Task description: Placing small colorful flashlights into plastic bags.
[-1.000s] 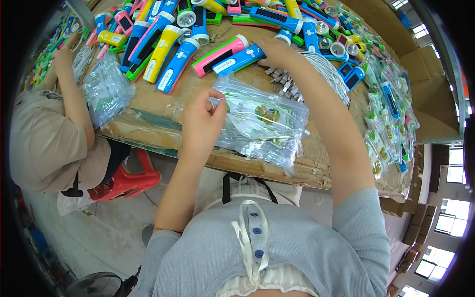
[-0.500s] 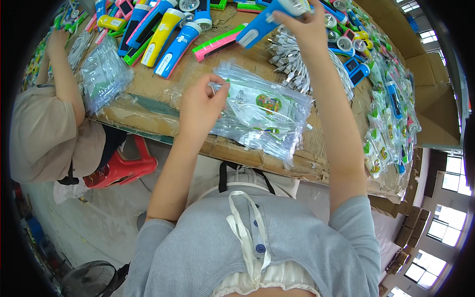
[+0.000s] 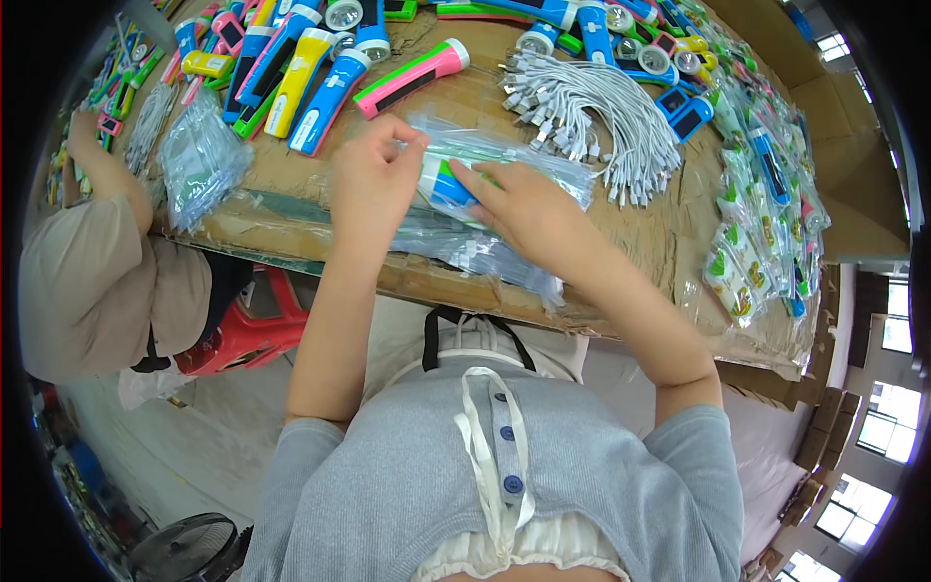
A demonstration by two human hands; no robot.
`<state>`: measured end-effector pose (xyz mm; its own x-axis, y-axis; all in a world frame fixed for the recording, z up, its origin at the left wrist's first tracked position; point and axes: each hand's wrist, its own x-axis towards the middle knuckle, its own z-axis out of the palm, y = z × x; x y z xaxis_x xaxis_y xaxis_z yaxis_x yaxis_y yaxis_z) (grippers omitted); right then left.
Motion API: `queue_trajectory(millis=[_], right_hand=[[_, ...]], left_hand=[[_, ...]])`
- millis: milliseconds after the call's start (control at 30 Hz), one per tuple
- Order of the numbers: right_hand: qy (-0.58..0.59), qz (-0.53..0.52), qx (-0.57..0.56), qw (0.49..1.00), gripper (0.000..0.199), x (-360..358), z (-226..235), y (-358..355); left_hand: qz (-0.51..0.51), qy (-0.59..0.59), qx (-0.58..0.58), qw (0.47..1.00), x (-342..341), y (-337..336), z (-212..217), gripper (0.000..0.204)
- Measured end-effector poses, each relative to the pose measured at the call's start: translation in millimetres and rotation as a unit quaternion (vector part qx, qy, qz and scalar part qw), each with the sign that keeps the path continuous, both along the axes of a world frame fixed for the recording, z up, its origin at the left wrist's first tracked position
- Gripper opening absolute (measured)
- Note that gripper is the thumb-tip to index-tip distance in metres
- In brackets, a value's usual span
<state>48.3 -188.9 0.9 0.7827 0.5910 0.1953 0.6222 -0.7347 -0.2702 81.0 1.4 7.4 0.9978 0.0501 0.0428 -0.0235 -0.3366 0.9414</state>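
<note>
My right hand (image 3: 529,209) is closed round a blue and white flashlight (image 3: 448,186), most of which the fingers hide. The flashlight lies low over a stack of clear zip-type plastic bags (image 3: 465,250) at the table's front edge. Thumb and fingers of my left hand (image 3: 373,179) pinch the edge of the top bag, right beside the flashlight's end. Whether the flashlight is inside that bag or only on it I cannot tell. Just beyond my hands lies a pink and green flashlight (image 3: 412,78).
White charging cables (image 3: 606,121) fan out behind my right hand. Several coloured flashlights (image 3: 325,102) lie at the back left, near another bag stack (image 3: 202,145). Filled bags (image 3: 761,223) pile up on the right. A co-worker (image 3: 107,262) sits at the left by a red stool (image 3: 257,325).
My right hand has brought the blue flashlight from the back of the table down to the bags, near my left hand. My left hand still pinches the bag. The view has shifted slightly.
</note>
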Motion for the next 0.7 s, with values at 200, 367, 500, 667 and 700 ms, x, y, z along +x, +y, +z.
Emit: queue_trajectory(millis=[200,367,500,667,700], right_hand=[[-0.130,-0.103,0.052,0.985,0.025,-34.2,27.7,-51.6],[-0.060,-0.169,0.215,0.960,0.024,-42.4,18.6,-57.8],[-0.097,-0.235,0.374,0.892,0.035,-54.7,14.2,-41.9],[0.001,-0.259,0.480,0.838,0.033,-81.1,12.0,-67.2],[-0.011,-0.302,0.480,0.823,0.031,-86.6,9.9,-74.9]], left_hand=[[0.060,-0.079,0.182,0.978,2.2,24.8,24.1,0.014],[-0.073,-0.367,0.336,0.864,-14.5,-25.2,33.7,0.019],[-0.286,-0.381,0.244,0.844,-37.2,-92.2,39.1,0.013],[-0.353,-0.434,0.292,0.776,-31.9,-117.6,30.1,0.014],[-0.364,-0.442,0.287,0.768,-30.3,-120.9,25.9,0.015]])
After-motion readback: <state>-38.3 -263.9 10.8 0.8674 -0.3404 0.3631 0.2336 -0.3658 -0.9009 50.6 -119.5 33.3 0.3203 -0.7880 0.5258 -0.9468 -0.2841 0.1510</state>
